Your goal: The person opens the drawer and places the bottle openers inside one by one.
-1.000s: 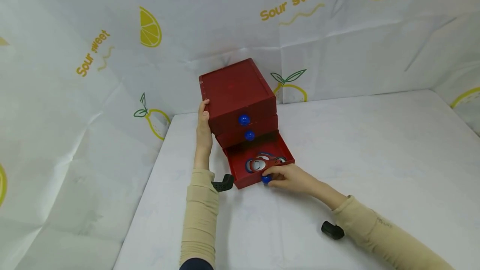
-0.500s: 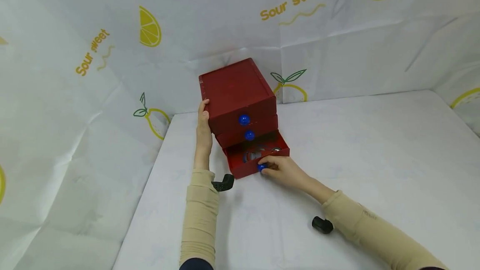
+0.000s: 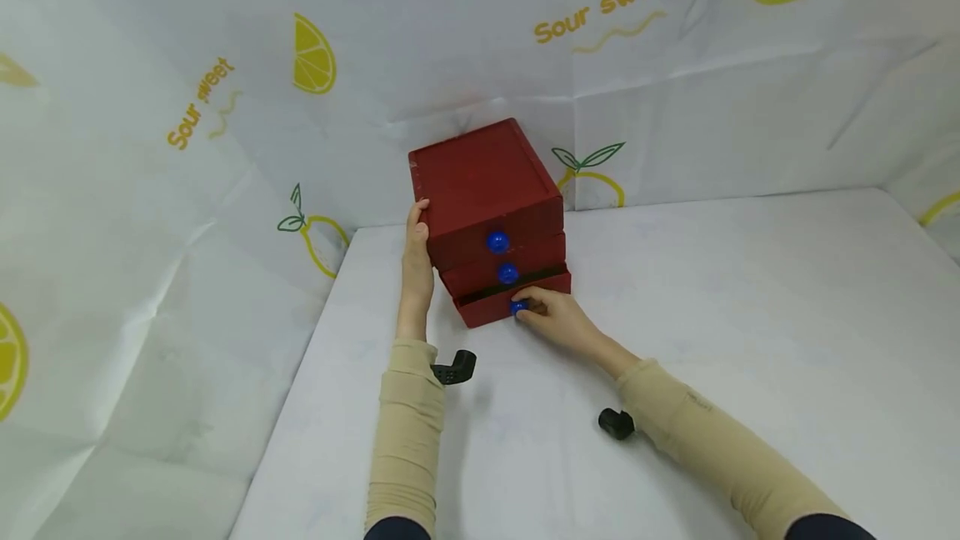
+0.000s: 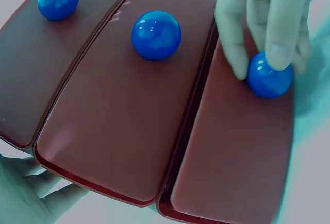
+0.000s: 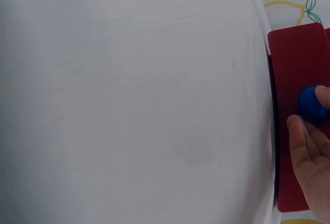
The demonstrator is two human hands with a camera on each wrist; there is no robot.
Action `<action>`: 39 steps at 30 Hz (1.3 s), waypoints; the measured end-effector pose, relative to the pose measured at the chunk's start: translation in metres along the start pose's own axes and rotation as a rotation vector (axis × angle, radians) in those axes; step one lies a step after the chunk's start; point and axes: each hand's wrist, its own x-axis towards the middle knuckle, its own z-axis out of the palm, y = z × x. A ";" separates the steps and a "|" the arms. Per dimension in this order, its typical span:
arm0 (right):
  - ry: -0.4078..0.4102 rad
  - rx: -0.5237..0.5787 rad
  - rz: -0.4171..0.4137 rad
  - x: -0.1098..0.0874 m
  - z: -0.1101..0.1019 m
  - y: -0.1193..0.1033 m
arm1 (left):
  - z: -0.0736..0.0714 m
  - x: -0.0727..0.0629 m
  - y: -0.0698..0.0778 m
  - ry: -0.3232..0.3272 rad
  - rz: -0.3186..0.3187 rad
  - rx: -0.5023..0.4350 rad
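Observation:
A red three-drawer box (image 3: 483,177) stands at the back of the table, each drawer front bearing a round blue knob. Against its left side lies my left hand (image 3: 417,269), fingers extended along the wall. My right hand (image 3: 561,322) pinches the bottom drawer's blue knob (image 4: 269,84) between thumb and fingers. That bottom drawer (image 4: 232,157) juts out slightly, with a narrow dark gap above its front; its contents are hidden. The middle knob (image 4: 156,35) and top knob (image 3: 498,242) are untouched, and their drawers are pushed in.
A white cloth with lemon prints (image 3: 450,40) hangs right behind the box. White covering spreads over the table (image 3: 712,298), its left edge running near my left arm. A black wrist-camera mount (image 3: 617,423) sticks out by the right sleeve, another mount (image 3: 456,368) by the left.
The bottom drawer has slid inward, pushed by my right hand on its knob, and the rings and red items inside have gone out of sight. My left hand keeps its place on the box.

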 end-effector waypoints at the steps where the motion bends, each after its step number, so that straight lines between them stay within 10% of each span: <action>1: 0.003 0.000 0.003 0.002 0.000 0.001 | 0.000 0.000 0.001 -0.001 0.001 0.000; 20: 0.021 -0.112 -0.027 0.018 -0.006 0.010 | 0.011 0.006 0.000 -0.008 -0.028 0.009; 28: -0.168 -0.201 -0.023 0.013 -0.030 0.006 | 0.012 0.003 -0.002 -0.056 -0.172 -0.037; 39: -0.172 -0.401 -0.180 -0.006 -0.105 -0.017 | -0.015 -0.009 -0.024 -0.146 -0.231 0.258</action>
